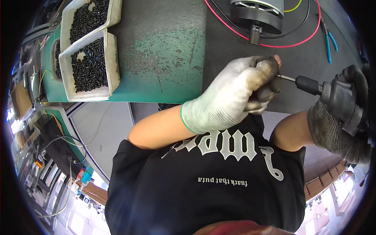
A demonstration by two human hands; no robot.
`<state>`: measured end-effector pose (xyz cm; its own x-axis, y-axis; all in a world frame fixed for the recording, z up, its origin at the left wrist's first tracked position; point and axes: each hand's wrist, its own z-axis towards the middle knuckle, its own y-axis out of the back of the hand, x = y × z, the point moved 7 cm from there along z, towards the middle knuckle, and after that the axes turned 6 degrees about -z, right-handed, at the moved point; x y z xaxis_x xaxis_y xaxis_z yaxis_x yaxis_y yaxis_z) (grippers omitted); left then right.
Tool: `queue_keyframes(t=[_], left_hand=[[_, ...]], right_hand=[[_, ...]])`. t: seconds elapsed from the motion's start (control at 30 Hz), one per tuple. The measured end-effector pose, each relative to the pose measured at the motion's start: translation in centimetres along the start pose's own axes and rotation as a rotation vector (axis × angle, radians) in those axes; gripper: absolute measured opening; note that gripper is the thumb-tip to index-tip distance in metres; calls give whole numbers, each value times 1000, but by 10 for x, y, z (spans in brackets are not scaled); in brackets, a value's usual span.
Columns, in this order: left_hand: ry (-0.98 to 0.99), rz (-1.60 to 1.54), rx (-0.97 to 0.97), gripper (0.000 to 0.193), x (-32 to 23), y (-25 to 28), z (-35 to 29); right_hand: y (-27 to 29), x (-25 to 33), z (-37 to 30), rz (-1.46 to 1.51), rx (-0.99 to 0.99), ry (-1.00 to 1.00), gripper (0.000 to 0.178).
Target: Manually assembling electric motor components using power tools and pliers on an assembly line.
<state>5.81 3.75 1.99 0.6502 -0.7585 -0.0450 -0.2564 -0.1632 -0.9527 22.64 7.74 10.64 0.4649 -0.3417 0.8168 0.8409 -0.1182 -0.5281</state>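
Look, a driver (340,102) points at a gloved fist.
The right hand (337,135) has its grip wrapped around the driver, at the right side of the bench (164,84). The left hand (244,84) has its grip curled up by the tip of the bit (287,78); I cannot tell if it holds a thing. A motor (256,17) and blue pliers (328,45) lie past the hands, and black screws (89,64) fill bins (113,64) at the left.

Shiny metal bit (288,78), matt driver (341,100)
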Motion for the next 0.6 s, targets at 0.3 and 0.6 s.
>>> queue_keyframes(t=[0.3,0.6], left_hand=[[-200,28,-211,33,-16,25,15],[-205,-173,-223,32,-13,24,22]], right_hand=[[23,6,28,-75,-14,38,24],[15,-13,48,-199,-17,45,24]])
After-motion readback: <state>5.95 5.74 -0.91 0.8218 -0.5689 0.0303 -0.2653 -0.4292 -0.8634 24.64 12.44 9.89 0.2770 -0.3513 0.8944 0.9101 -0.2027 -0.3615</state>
